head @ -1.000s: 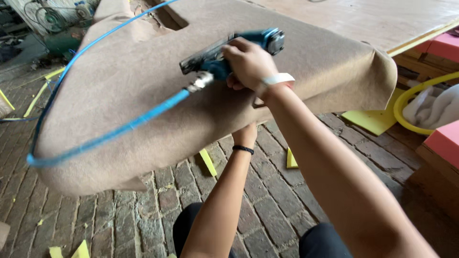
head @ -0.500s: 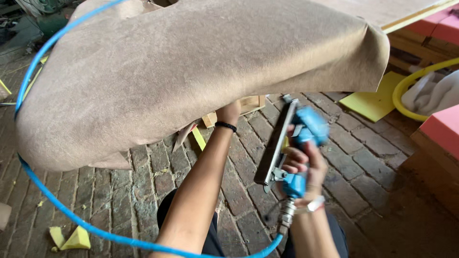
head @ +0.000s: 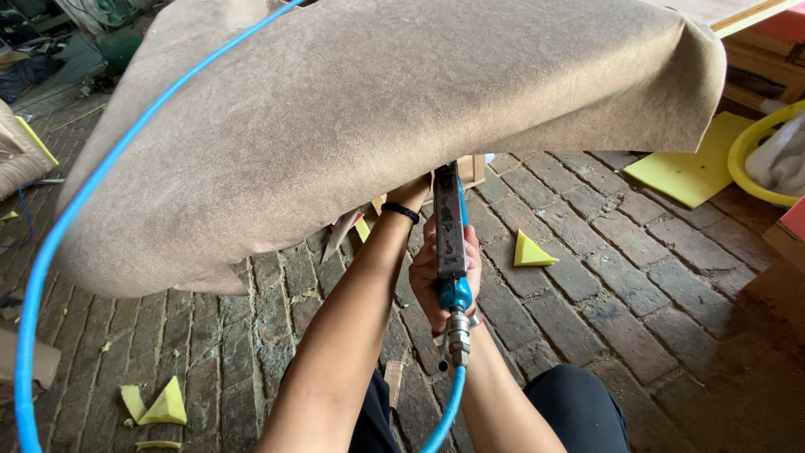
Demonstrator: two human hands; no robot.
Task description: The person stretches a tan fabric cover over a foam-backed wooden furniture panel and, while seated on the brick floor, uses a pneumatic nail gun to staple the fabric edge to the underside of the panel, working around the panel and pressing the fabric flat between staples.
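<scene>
Both forearms are bare, no sleeves anywhere up from either grip. The left hand (head: 411, 195) has a thin black elastic band (head: 400, 212) sitting snug around the wrist, right behind the grip. The right hand (head: 443, 281) has something pale and metallic-looking at the wrist (head: 475, 320), a watch or bracelet maybe, mostly hidden so I can't say which. Further back toward the body there are dark, close-fitting black trousers (head: 579, 411) over the thighs. No gloves or rings that I can make out.
</scene>
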